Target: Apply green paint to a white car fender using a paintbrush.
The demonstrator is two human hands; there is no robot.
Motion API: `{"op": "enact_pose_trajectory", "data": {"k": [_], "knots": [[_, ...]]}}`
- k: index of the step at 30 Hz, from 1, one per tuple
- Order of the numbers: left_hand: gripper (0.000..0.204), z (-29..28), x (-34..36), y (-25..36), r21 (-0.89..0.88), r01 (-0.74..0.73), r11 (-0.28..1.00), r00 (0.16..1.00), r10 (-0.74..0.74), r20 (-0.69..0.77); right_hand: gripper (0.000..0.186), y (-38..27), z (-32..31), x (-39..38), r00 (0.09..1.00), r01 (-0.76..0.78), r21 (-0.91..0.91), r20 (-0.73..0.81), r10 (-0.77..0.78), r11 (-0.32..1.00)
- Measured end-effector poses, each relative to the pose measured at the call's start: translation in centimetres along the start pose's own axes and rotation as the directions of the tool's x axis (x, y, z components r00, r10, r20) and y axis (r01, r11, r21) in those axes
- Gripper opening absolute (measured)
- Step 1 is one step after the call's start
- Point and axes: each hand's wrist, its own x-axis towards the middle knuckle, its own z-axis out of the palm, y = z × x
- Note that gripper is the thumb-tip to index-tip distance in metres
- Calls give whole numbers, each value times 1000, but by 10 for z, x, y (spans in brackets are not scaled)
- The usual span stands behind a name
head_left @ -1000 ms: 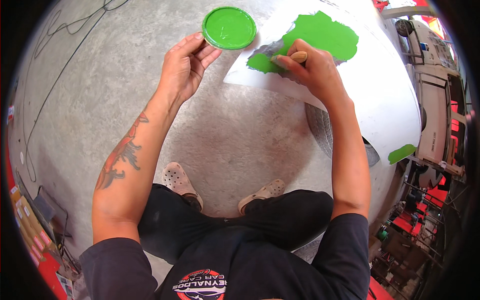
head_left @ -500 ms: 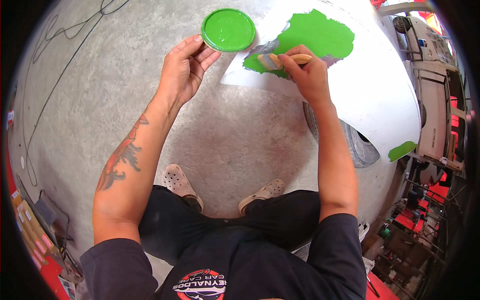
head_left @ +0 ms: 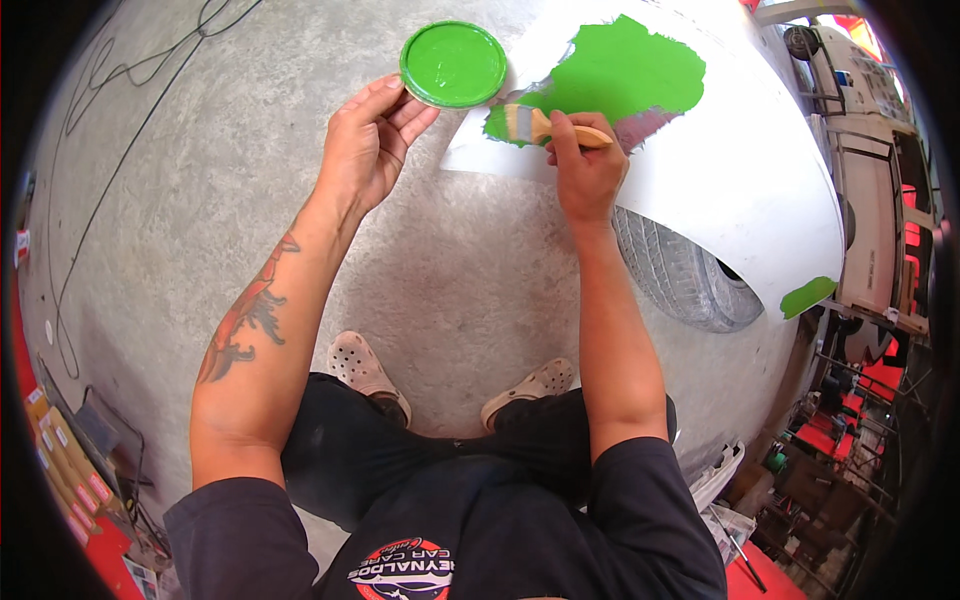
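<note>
My left hand (head_left: pixel 372 140) grips a round lid (head_left: pixel 452 62) coated in green paint by its lower left edge, just left of a white car panel (head_left: pixel 740 180). In my right hand (head_left: pixel 585 175) is a flat paintbrush (head_left: pixel 590 136) with a wooden handle and metal band; its bristles point left, over the lower left part of a large green patch (head_left: pixel 630 62) on the panel. Grey and mauve-grey areas (head_left: pixel 645 130) show along that patch's edges. A smaller green patch (head_left: pixel 805 296) lies near the panel's right edge. A dusty tyre (head_left: pixel 672 275) shows beneath the panel.
I am low over a concrete floor (head_left: pixel 250 120). Cables (head_left: pixel 100 200) run at the left, near cardboard boxes (head_left: pixel 60 460). A pale vehicle (head_left: pixel 870 220) stands at the right, with dark racks and red items (head_left: pixel 840 440) below it.
My right hand and forearm have moved left and slightly down, exposing more tyre; the brush now shows side-on, bristles leftward. My left hand and the lid have dropped very slightly.
</note>
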Motion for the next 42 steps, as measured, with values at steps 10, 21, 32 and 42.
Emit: {"op": "enact_pose_trajectory", "data": {"k": [10,21,32,42], "knots": [[22,-3,-1,-7,45,50,998,998,-52,36,13,-24,-25,17,980,178,-180,-57,-191,967],[16,19,-13,-37,87,154,984,988,-153,-9,21,-95,-54,43,983,-146,244,-74,168,959],[17,43,-22,-63,59,127,990,992,-129,18,22,-82,-55,42,966,-235,134,-82,247,963],[16,40,-15,-60,102,126,987,992,-127,7,19,-69,-82,54,987,-156,151,-9,159,976]]}}
